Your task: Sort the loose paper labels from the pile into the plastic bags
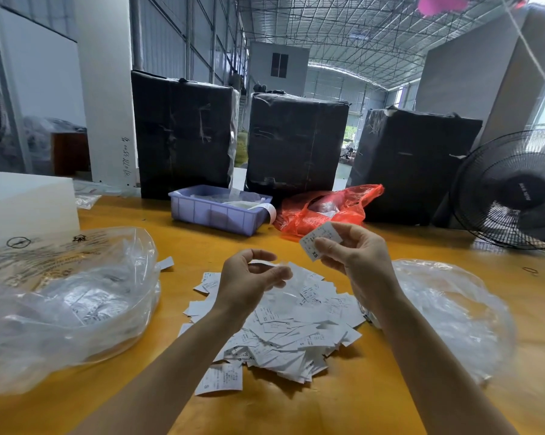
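Note:
A heap of white paper labels (296,328) lies on the yellow table (374,403), printed with sizes such as S and XS. My right hand (356,252) pinches a label marked XS (315,241) and holds it up above the heap's far edge. My left hand (249,282) hovers over the heap with curled fingers holding a small clear plastic bag (274,268), whose outline is faint. A big clear plastic bag (67,302) with packed labels lies at the left. Another clear plastic bag (459,312) lies at the right.
A purple plastic tray (214,215) and a red plastic bag (331,208) sit at the table's far side, before three black wrapped bales (296,142). A black fan (513,189) stands at the right edge. A white block (26,202) fills the far left.

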Demonstrator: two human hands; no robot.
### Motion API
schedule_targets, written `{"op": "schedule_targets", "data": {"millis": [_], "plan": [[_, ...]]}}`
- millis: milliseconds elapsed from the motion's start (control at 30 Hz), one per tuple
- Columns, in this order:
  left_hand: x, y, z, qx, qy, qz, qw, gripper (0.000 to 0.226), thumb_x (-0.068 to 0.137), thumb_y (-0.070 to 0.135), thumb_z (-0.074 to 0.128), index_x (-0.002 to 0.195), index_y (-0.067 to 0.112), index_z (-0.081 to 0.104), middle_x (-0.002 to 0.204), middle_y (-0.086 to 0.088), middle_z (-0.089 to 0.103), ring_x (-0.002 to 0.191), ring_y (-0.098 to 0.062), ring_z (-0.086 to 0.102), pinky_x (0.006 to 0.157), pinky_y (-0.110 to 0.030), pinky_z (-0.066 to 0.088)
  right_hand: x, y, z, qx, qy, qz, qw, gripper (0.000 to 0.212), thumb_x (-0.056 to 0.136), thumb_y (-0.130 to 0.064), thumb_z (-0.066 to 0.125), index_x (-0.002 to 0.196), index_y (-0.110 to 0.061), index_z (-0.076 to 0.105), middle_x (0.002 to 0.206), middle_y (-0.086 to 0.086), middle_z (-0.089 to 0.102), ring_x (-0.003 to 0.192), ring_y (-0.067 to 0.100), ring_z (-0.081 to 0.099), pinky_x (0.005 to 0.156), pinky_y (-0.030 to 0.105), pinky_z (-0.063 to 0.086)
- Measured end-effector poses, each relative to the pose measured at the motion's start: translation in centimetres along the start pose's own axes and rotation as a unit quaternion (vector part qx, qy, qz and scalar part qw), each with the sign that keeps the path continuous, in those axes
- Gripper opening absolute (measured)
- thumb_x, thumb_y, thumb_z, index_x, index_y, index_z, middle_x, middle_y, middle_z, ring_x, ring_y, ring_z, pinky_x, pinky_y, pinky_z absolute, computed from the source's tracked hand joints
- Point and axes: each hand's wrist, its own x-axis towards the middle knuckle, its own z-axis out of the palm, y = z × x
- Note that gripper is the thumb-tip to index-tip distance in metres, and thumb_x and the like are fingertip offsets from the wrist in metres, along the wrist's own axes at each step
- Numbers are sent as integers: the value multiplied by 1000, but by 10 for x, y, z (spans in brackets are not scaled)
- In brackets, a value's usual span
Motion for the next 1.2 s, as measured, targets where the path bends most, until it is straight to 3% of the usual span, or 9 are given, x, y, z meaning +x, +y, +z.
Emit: {"op": "schedule_targets", "data": {"millis": [133, 233, 600, 800, 1200], "plan": [[-1, 2, 2, 4, -7, 5, 1000, 34, 68, 11, 81, 95, 9, 59, 76, -11, 74, 62, -13, 69, 54, -14, 49, -1, 4, 4, -13, -20, 14, 1000, 15, 79, -5, 71, 92, -7, 65, 89, 12, 70, 77, 17, 71, 63, 21, 55], [-2, 2, 2, 2, -15, 9, 1000, 35, 69, 11, 80, 97, 8, 58, 75, -10, 74, 62, -13, 69, 56, -15, 51, 0, 7, 5, -37, -18, 14, 999, 9, 82, -4, 69, 89, -8, 64, 88, 13, 70, 77, 18, 70, 63, 22, 57], [-5, 4, 4, 0, -41, 16, 999, 35, 72, 11, 77, 100, 8, 57, 75, -8, 74, 67, -17, 71, 57, -17, 51, -1, 13, 9, -21, -13, 20, 999, 15, 79, -6, 72, 90, -9, 63, 85, 10, 70, 77, 19, 71, 66, 23, 57], [-5, 4, 4, 4, -61, 13, 998, 37, 74, 10, 76, 104, 7, 55, 78, -8, 75, 71, -20, 72, 70, -28, 56, -3, 13, 10, 15, -26, 31, 999, 16, 77, -6, 72, 90, -7, 64, 76, 4, 72, 74, 18, 71, 64, 23, 56], [-4, 5, 3, -44, -84, -5, 996, 34, 78, 3, 71, 107, 5, 53, 80, -13, 74, 69, -21, 72, 60, -22, 54, -6, 14, 13, 16, -29, 43, 999, 17, 79, -3, 70, 94, -4, 61, 87, 16, 69, 78, 24, 69, 73, 32, 58]]}}
